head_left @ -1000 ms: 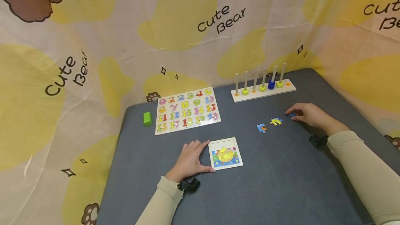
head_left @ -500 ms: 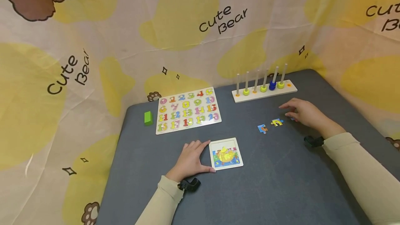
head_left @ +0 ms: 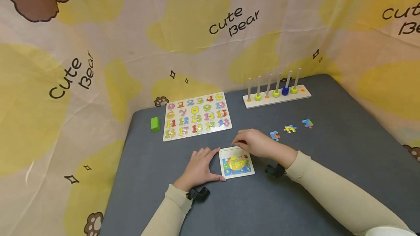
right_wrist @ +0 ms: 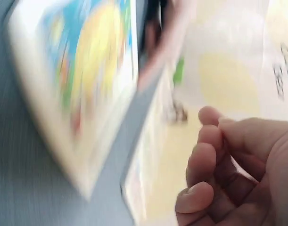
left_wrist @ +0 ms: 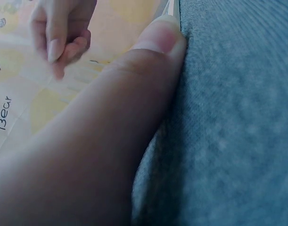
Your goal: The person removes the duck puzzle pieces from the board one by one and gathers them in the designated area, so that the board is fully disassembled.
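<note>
A square jigsaw puzzle board (head_left: 237, 163) with a yellow duck picture lies on the table, its top strip bare of pieces. My left hand (head_left: 201, 169) rests at its left side, the straight thumb and index finger spread and touching the two left corners. In the left wrist view the thumb (left_wrist: 148, 61) lies against the board's edge. My right hand (head_left: 257, 143) is over the board's top right corner. Its fingers (right_wrist: 202, 160) are curled in the right wrist view, the thumb tip meeting the index finger, with nothing visible between them.
Three loose jigsaw pieces, the left one (head_left: 275, 136), the middle one (head_left: 290, 129) and the right one (head_left: 307, 123), lie right of the board. Behind stand a number board (head_left: 198, 133) and a pegged counting stand (head_left: 262, 102) with rings. A green block (head_left: 155, 124) lies at left.
My right hand has let go of the rightmost jigsaw piece and come left to the puzzle board, its fingers drawing together. The left hand has stayed at the board's left side.
</note>
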`<state>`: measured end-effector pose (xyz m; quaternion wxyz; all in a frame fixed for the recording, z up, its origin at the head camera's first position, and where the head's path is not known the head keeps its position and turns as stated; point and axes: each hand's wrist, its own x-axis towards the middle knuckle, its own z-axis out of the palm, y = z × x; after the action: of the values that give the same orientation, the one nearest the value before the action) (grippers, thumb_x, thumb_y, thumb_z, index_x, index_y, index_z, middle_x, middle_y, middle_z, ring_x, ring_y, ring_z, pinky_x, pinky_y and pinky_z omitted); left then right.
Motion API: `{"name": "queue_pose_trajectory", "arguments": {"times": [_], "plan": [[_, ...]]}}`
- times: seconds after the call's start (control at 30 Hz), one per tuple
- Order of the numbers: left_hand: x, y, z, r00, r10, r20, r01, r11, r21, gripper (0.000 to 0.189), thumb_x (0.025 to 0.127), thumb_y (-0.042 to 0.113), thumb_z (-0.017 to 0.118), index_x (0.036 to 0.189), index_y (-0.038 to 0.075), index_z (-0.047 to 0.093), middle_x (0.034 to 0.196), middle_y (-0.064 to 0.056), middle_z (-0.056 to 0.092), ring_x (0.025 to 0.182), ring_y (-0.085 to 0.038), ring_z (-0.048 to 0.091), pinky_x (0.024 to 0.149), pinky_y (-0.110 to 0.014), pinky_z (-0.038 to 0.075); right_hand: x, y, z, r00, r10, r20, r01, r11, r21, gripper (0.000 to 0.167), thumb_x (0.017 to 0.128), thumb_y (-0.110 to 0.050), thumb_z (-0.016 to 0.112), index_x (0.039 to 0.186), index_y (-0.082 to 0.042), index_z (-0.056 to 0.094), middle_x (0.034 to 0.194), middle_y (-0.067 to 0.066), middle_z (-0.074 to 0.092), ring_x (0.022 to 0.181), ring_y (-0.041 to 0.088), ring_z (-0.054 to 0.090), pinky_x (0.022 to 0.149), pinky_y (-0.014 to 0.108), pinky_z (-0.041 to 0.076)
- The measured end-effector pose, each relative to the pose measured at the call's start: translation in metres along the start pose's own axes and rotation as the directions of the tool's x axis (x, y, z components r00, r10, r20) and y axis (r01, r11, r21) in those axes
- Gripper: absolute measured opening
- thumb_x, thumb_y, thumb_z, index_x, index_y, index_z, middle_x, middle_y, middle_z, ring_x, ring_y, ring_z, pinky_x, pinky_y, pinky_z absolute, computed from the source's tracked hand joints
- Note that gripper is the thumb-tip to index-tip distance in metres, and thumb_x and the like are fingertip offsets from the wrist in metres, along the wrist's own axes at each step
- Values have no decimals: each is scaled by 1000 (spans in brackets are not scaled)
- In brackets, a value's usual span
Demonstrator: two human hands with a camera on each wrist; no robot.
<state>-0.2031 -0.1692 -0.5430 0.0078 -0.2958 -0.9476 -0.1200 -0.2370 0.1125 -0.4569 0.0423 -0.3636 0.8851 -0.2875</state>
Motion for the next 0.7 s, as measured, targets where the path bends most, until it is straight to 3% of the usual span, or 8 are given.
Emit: {"name": "queue_pose_trajectory", "arguments": {"times": [0.13,0.27,0.5,0.63,0.7], "plan": [[-2,1,-2,1000,0,-6,0,1000,-14,112,71,81,78,158,15,49,115,1,58,99,-16,49,82,-36,34,13,-14,29,995,50,89,-52,998,24,16,103,-7,66,110,-8,80,104,0,74,82,10,61,75,30,52],[-3,1,-2,1000,-5,-13,5,1000,-21,112,71,82,77,157,15,49,113,2,58,98,-15,48,82,-35,34,15,-13,52,987,102,123,-105,994,15,15,103,-8,66,109,-9,80,104,1,76,79,10,61,74,31,52],[-3,1,-2,1000,-3,-4,3,999,-37,113,71,84,76,157,15,50,111,3,57,95,-14,47,82,-35,34,10,-4,67,990,90,105,-98,993,70,17,99,-11,73,113,-10,82,108,2,77,80,9,61,72,29,49],[-4,0,0,1000,0,-10,0,999,-39,114,70,84,75,157,16,49,112,3,57,95,-14,47,82,-35,34,7,-2,70,994,76,79,-85,990,116,18,98,-11,75,114,-9,83,105,1,76,79,8,61,71,29,48],[-3,0,1,1000,-3,-11,2,999,-45,114,70,85,75,158,17,48,112,4,57,95,-13,47,83,-35,34,6,-1,71,993,92,73,-102,985,138,17,97,-12,75,113,-9,82,96,-2,75,76,7,59,72,29,46]]}}
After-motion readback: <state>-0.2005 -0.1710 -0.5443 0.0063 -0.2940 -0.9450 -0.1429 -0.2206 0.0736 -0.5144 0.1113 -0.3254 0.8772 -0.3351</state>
